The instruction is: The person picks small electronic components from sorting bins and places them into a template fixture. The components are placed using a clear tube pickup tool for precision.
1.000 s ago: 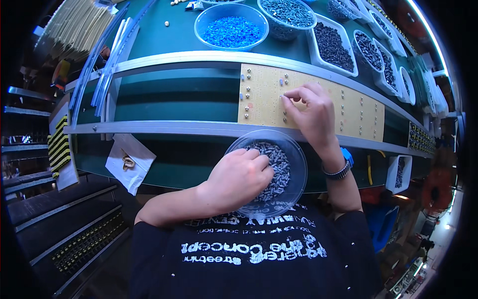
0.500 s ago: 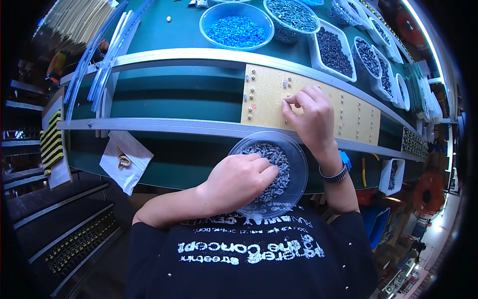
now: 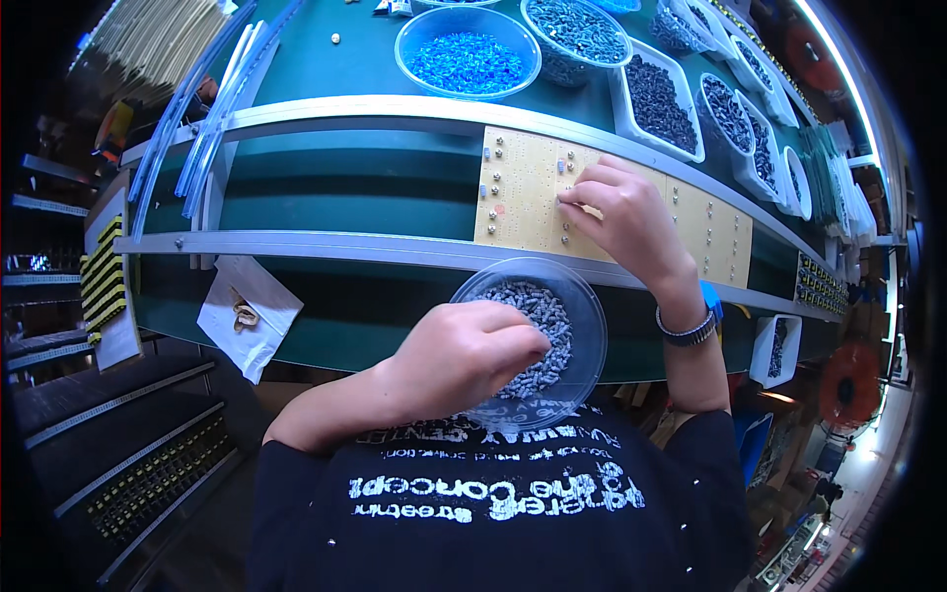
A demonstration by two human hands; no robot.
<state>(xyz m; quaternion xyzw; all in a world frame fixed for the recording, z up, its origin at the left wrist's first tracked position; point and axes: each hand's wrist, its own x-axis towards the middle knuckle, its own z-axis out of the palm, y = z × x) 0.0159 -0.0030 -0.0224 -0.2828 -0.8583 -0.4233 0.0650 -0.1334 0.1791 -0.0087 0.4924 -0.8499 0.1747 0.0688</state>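
Observation:
My left hand (image 3: 466, 347) hovers over a clear round tub (image 3: 595, 345) filled with small grey cylindrical parts (image 3: 545, 314). Its thumb and fingers are pinched together, and whatever lies between them is hidden. Over a tan circuit board panel (image 3: 533, 187), my right hand (image 3: 631, 219) has its thumb and index fingertips closed near the board's surface. Anything in that pinch is too small to make out. Small round metal parts stand in columns on the board, and a few grey parts (image 3: 483, 190) sit near its left side. My right hand covers the board's middle.
Two metal rails (image 3: 365, 244) carry the board across the green bench. Behind it stand a bowl of blue parts (image 3: 469, 64), a bowl of dark parts (image 3: 577, 35) and a white bin of black parts (image 3: 659, 104). White paper (image 3: 252, 321) lies left, near clear tubes (image 3: 163, 128).
My right hand has turned and shifted slightly right at the wrist, its fingertips still at the board. My left hand has lifted slightly from the grey parts, fingers closed.

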